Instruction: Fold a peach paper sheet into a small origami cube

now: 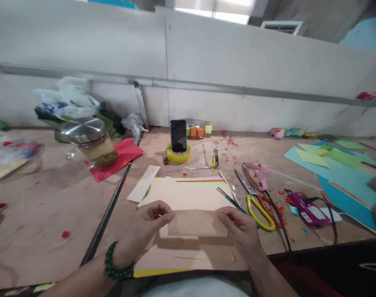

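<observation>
Between my two hands a strip of peach paper (pixel 197 223) is stretched out, one end in each hand. My left hand (pixel 150 222) pinches its left end between thumb and fingers; a green bead bracelet (pixel 111 264) circles that wrist. My right hand (pixel 240 227) pinches the right end the same way. Below the strip lies a stack of coloured paper (pixel 194 194) with peach sheets on top. Just past my right hand are green-handled scissors (pixel 232 199), partly hidden, and larger scissors with yellow and red handles (pixel 258 212).
A phone (pixel 178 136) stands in a yellow tape roll (pixel 179 156). A lidded glass jar (pixel 96 148) sits on red paper (pixel 130 152) at left. To the right are a pink glue gun (pixel 260 175), a purple device (pixel 310 208) with a cord, and blue and green sheets (pixel 345 177). A person's hand shows at the right edge.
</observation>
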A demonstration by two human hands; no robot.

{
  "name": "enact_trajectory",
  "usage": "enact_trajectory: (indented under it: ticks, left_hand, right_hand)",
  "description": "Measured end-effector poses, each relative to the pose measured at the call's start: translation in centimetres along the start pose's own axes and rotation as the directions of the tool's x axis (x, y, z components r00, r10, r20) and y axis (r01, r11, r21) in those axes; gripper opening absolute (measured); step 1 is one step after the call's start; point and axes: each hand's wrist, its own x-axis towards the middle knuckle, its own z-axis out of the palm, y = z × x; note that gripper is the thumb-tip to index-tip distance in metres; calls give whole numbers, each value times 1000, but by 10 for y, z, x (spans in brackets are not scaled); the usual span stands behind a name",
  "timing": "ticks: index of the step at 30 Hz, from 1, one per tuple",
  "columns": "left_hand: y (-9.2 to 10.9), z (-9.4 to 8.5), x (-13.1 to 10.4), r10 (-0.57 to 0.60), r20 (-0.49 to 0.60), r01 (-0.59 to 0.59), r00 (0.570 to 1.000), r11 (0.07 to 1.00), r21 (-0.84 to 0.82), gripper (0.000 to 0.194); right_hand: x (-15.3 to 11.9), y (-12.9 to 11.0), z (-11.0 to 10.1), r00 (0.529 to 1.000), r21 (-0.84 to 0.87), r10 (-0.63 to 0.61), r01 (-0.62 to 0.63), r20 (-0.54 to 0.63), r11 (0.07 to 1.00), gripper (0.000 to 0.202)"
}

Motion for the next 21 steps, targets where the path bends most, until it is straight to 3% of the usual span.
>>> enact_trajectory:
  ticks: [10,17,21]
  left_hand:
    - [6,2,-1,-41,-13,41,999,999,-15,36]
    - [6,0,3,-67,-4,67,998,994,81,39]
    - [8,-1,5,-85,60,74,995,984,161,35]
  right_hand:
    - [2,1,3,999,89,35,-35,-9,995,37]
    - [2,7,5,998,95,65,-66,7,993,37]
    - [3,2,2,998,21,55,-55,36,998,36]
